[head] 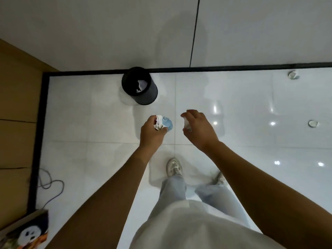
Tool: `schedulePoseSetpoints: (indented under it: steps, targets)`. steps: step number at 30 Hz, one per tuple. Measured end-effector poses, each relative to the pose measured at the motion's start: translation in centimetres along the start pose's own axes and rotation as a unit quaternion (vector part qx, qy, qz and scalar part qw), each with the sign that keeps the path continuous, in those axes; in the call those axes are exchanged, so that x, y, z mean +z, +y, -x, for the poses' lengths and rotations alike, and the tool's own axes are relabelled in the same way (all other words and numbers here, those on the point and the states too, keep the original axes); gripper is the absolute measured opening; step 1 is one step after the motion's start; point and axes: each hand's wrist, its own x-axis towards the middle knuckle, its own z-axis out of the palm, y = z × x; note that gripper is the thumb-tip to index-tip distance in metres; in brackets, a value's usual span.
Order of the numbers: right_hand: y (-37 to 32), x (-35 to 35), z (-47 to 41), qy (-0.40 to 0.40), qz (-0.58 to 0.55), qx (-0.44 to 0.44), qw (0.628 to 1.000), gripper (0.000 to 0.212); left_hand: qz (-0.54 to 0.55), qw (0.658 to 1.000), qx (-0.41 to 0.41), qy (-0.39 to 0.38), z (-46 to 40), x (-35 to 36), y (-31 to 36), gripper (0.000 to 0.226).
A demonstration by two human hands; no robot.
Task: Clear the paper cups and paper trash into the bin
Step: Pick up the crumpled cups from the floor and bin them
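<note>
- Holding a crumpled blue-and-white paper cup [164, 123], the left hand [151, 131] has its fingers curled round it, above the floor [242, 105]
- Black bin [139, 85] stands ahead and slightly left, by the wall, white paper already inside; the left hand is the nearer one
- Right hand [199, 128] pinches a small pale scrap of paper [186, 124], fingers bent around it
- Two more cups lie well off to the right: one [293, 74] near the wall, another [313, 123] closer
</note>
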Motion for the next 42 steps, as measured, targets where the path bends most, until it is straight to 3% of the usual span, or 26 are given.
schedulePoseSetpoints:
  steps: [6, 15, 22, 30, 37, 42]
  targets:
    - [-6.0, 1.7, -7.1, -0.051, 0.071, -0.061, 0.994, 0.049, 0.016, 0.999, -0.029, 0.035, -5.6, -5.9, -1.3, 0.041]
    - [-9.4, 2.3, -21.0, -0.141, 0.133, -0.119, 0.974, 0.051, 0.069, 0.992, -0.078, 0.078, -16.6, -10.8, -0.7, 0.032]
    - [-10.4, 4.7, -31.7, -0.136, 0.1, -0.092, 0.981, 0.051, 0.075, 0.989, -0.102, 0.073, -27.3, -12.0, -0.7, 0.032]
    - [-9.4, 8.6, -36.8, -0.122, 0.054, -0.023, 0.991, 0.052, 0.042, 0.991, -0.101, 0.076, -38.0, -11.7, -3.5, 0.042]
    - [-7.6, 11.8, -38.9, -0.108, 0.03, 0.023, 0.993, 0.052, 0.009, 0.994, -0.113, -0.004, -46.6, -9.9, -5.4, 0.05]
    - [-7.0, 13.0, -39.7, -0.108, 0.028, 0.042, 0.993, 0.052, -0.005, 0.986, -0.146, -0.084, -47.3, -9.6, -7.5, 0.062]
